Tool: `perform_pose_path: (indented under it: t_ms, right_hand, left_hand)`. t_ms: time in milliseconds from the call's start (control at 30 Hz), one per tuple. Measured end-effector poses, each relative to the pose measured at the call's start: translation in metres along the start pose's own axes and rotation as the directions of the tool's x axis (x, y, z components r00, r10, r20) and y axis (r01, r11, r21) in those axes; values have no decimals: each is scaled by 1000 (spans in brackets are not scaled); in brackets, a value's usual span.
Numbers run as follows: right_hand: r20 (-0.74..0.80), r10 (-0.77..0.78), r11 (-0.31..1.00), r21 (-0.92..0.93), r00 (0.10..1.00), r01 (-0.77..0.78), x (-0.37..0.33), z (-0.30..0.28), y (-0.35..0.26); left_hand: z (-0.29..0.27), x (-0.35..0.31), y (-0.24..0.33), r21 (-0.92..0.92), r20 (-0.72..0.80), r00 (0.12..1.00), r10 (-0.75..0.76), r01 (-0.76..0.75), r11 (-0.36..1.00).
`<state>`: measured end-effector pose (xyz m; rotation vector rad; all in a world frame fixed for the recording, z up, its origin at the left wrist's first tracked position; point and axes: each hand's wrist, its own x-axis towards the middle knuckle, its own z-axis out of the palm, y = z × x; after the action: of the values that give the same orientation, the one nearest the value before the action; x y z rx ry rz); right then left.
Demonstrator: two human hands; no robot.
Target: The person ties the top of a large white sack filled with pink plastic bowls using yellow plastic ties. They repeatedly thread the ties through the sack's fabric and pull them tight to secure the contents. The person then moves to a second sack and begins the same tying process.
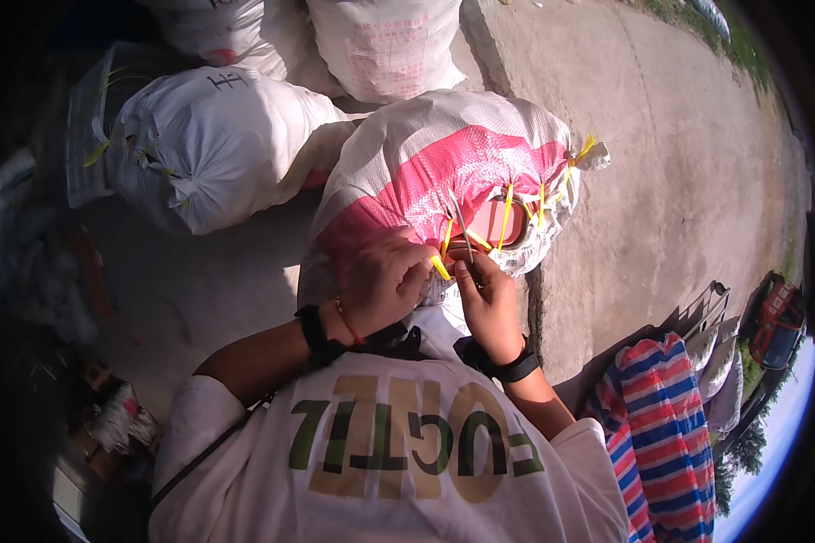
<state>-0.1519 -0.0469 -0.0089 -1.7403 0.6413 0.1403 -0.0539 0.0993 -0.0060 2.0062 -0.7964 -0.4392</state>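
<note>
A bulging white-and-pink woven sack (426,172) lies in front of me, its mouth partly drawn together with yellow strips (507,213). Through the gap show reddish, dark-rimmed items (498,223) whose kind I cannot make out. My left hand (385,282) is closed at the near edge of the mouth, pinching a short yellow strip (440,266). Just to its right, my right hand (491,303) is closed with thumb and fingers on a thin metal needle-like rod (463,224), which points up and away over the sack.
A tied white sack (217,145) lies at left, and another white sack (389,50) stands behind. Concrete ground (652,172) stretches to the right, with a raised edge beside the sack. Red-white-blue striped bags (656,425) stand at lower right; a vehicle (779,317) is beyond.
</note>
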Motion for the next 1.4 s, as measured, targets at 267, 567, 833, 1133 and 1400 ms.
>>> perform_pose_path:
  t_ms: [267,567,833,1133,1400]
  right_hand:
    - [418,220,884,296,882,-361,-20,-22,-13]
    - [477,129,950,192,869,-246,-66,-35,-27]
    - [330,87,958,230,940,-170,-79,-28,6]
    - [206,98,962,233,974,-146,-94,-3,3]
    - [-20,-213,926,-325,977,195,-109,20,24]
  left_hand:
    - [2,-10,3,-14,99,994,46,-45,999]
    - [-7,-30,13,-30,314,932,183,-183,983]
    - [-27,-41,-22,408,91,995,-47,6,913]
    - [-20,-37,-23,484,23,994,-108,84,871]
    - [-30,-53,-38,286,88,981,173,-192,939]
